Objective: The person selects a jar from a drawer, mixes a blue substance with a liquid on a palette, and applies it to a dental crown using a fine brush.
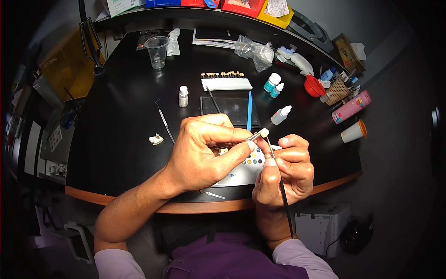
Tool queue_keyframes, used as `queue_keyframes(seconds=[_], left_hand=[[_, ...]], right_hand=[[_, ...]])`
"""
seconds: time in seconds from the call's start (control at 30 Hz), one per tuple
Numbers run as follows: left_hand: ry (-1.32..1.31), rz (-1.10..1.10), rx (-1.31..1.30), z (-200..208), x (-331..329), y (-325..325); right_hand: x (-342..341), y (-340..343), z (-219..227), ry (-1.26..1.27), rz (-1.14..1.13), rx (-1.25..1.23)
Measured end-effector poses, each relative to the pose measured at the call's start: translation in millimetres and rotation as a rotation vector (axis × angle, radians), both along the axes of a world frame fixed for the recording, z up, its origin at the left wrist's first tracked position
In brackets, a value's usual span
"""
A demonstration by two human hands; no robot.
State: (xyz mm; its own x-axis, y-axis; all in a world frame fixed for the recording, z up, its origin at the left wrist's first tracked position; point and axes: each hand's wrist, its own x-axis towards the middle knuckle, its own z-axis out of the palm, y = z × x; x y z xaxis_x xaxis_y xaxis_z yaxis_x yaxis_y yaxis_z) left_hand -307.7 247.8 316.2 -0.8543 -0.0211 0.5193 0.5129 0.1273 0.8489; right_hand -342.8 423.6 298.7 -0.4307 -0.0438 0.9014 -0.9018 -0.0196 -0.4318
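Observation:
My left hand [197,151] is closed around metal tweezers [253,137], pinched between thumb and index finger. Their tips hold a small white tooth crown [265,132]. In my right hand [290,174] a slim black-handled brush [284,197] is gripped by the fingertips, its tip up against or very close to the crown. Partly hidden below both hands lies a white palette [242,178] with rows of coloured dots. A white stand [226,84] farther back carries a row of small tooth-shaped samples on dark pegs.
Left of my hands lie a dental probe [164,123] and a small tooth model [156,139]. Small bottles [183,96] stand about the black desk, with a dropper bottle [281,115] at right. Behind are a plastic cup [158,53], a red bowl [314,86] and a white cup [351,133].

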Motion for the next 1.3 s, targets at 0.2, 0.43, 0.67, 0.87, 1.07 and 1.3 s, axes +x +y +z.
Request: queue_keyframes(seconds=[0.2,0.43,0.67,0.87,1.07,1.3], left_hand=[[-0.005,0.001,0.003,-0.1,0.1,0.1],[-0.009,0.005,0.021,0.3,1.3,0.8],[-0.012,0.018,-0.018,2.3,0.7,0.1],[-0.061,-0.029,-0.013,7.7,2.6,-2.1],[-0.207,-0.107,0.070,10.2,2.8,-1.1],[-0.215,-0.122,0.078,8.5,1.3,-1.7]], right_hand=[[-0.4,2.1,-0.6,0.018,-0.022,0.053],[1.5,1.4,-1.5,-0.012,0.049,0.047],[-0.8,1.6,-0.6,0.024,-0.001,0.042],[1.9,-2.1,-4.2,-0.036,0.091,-0.049],[-0.2,0.6,-1.1,0.011,0.039,0.012],[-2.7,1.2,-1.6,0.033,0.027,0.028]])
